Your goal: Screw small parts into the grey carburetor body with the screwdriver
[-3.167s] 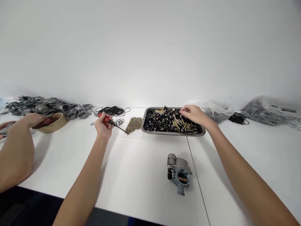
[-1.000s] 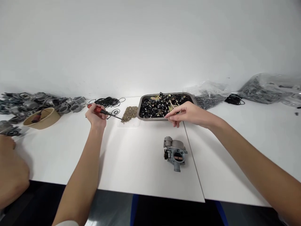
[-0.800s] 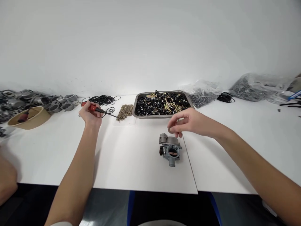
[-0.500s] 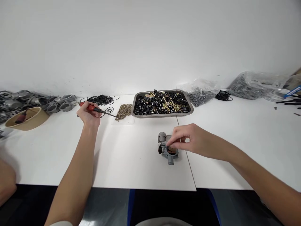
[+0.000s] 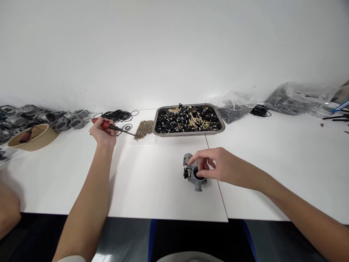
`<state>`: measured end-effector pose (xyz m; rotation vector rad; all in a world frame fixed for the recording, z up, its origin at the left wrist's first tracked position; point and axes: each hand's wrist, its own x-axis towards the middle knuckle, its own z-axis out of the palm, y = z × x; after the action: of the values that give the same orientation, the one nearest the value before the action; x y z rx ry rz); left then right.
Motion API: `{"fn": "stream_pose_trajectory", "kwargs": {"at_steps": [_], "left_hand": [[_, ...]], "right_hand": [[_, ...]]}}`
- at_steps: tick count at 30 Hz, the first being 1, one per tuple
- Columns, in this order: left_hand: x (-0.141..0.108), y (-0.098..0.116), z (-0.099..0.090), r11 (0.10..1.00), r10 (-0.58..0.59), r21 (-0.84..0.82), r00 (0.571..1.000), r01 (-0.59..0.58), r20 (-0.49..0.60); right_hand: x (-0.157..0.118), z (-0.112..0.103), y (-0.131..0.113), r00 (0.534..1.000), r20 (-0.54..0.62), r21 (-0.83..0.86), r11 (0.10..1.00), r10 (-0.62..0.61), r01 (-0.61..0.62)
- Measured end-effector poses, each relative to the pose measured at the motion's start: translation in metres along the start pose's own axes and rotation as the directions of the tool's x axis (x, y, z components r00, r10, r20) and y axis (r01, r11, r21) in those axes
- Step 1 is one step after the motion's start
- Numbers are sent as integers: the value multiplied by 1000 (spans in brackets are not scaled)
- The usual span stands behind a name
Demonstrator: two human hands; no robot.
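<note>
Held in my left hand (image 5: 103,133), fingers wrapped round its red handle, is a screwdriver (image 5: 109,126). Its tip reaches the near edge of a heap of small brass-coloured screws (image 5: 144,128) on a clear flat tray (image 5: 144,141). My right hand (image 5: 215,163) is over a grey metal throttle body (image 5: 198,185) on the table. Its thumb and a curled finger meet at the round bore, while the index finger rests farther up on the casting. Whatever lies between those fingertips is hidden. A black part (image 5: 186,173) sits on the casting's left side.
Behind stands a metal tray (image 5: 188,134) of black parts with brass-coloured rods. Black rubber rings (image 5: 118,115), grey castings (image 5: 61,124) and a tan bowl (image 5: 40,142) lie left. Plastic bags of small parts (image 5: 231,111) are at right. Another person's arm (image 5: 8,207) shows at far left.
My right index finger has moved away from the thumb onto the casting's upper part. The copper-coloured plate seen in the bore before is out of sight. My left hand stays put.
</note>
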<state>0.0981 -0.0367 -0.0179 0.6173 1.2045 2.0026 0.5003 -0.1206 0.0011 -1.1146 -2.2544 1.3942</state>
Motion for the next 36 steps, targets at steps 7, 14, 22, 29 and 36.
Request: {"fn": "stream_pose_trajectory", "kwargs": {"at_steps": [7,14,22,29,36], "left_hand": [[-3,4,3,999,18,-33,1000,-18,12],[-22,7,25,998,22,-56,990,-14,141],[-79,-17,63,988,-123,-39,904,152,410],[-105,-35,74,989,-118,2,801,145,587],[-105,-36,75,989,-101,-22,786,145,610]], "right_hand": [[15,-14,3,996,83,-39,999,19,-16],[46,-19,18,998,-54,110,993,-31,37],[73,10,60,957,-283,228,966,-55,123],[74,13,63,935,-351,207,971,-41,120],[75,16,64,928,-369,272,950,-46,156]]}}
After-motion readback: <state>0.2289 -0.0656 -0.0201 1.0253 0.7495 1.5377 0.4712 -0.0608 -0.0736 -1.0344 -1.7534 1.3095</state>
